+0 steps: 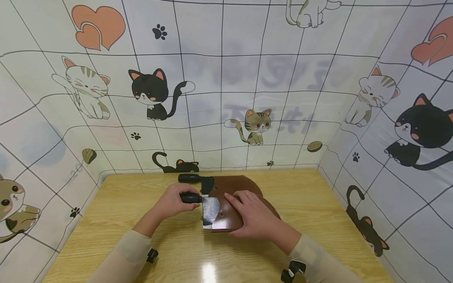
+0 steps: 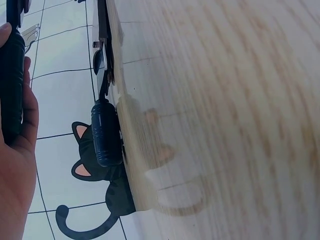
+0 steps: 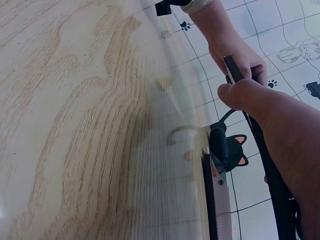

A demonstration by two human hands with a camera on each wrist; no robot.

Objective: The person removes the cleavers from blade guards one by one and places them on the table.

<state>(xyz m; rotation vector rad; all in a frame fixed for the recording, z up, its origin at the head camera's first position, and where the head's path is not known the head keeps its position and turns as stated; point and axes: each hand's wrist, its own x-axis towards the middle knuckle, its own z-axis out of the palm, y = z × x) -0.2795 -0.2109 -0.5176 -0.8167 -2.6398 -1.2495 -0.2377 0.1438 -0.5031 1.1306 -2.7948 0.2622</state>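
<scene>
My left hand grips the black handle of a cleaver. Its grey blade shows at the handle end, the rest covered by a brown leather sheath. My right hand holds that sheath, fingers over its upper face and thumb near the lower edge; in the right wrist view the sheath's dark edge runs beneath the thumb. Behind lies a second cleaver in a brown sheath, its black handle pointing left. From the left wrist, this second handle appears low over the tabletop.
A glossy wooden table lies under everything. White cloth printed with cats and grid lines encloses its back and sides. Black wrist mounts sit by both sleeves.
</scene>
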